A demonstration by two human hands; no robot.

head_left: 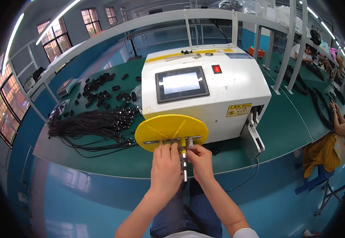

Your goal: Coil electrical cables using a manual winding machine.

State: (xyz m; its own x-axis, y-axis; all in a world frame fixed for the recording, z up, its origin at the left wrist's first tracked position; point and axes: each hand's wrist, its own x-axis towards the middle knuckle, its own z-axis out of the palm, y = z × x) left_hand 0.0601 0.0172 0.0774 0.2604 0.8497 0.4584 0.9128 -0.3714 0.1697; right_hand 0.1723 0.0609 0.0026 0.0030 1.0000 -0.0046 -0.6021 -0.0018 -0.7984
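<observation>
A round yellow disc point(171, 126) faces me on the front of a white winding machine point(216, 107). Short pegs stand out along its slotted bar, and a rod with a metal end point(185, 174) points toward me from its middle. My left hand point(165, 168) is at the disc's lower edge, its fingers closed around the pegs left of the rod. On the other side my right hand point(201, 162) pinches close beside a pale peg point(190, 142). Whatever lies between the fingers of either hand is hidden or too small to name.
A bundle of black cables point(93, 125) lies left on the green table point(113, 160), with scattered small black parts point(97, 85) behind it. The machine carries a screen point(182, 84) and a red switch point(217, 69). Grey shelf posts point(293, 47) rise behind. Another person point(343, 135) sits far right.
</observation>
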